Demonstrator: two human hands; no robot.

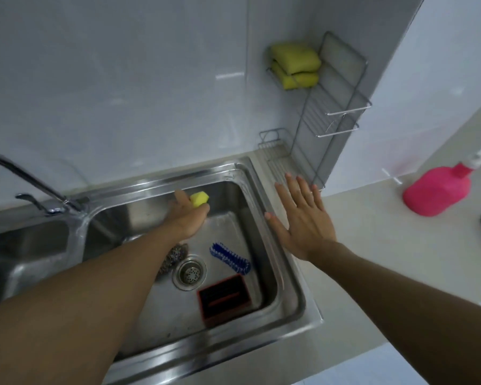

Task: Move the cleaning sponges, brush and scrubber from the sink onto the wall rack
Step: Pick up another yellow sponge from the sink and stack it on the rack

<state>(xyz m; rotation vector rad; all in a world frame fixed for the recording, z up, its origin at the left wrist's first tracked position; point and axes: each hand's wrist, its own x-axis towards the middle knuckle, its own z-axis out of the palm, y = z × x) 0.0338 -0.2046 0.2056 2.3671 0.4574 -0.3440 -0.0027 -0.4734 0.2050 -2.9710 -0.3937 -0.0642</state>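
My left hand (188,218) is down in the steel sink (286,245), closed around a yellow sponge (199,199) near the back wall of the basin. My right hand (300,218) hovers flat with fingers spread over the sink's right rim, holding nothing. On the basin floor lie a steel wool scrubber (177,252), partly hidden by my left forearm, a blue brush (229,258) and a red-and-black sponge (224,300). Two yellow sponges (295,66) sit stacked on the top shelf of the wire wall rack (342,107).
A faucet (31,187) stands at the left between two basins. The drain (189,273) sits mid-basin. A small wire shelf (272,145) is in the corner behind the sink. A pink bottle (439,191) lies on the counter at the right.
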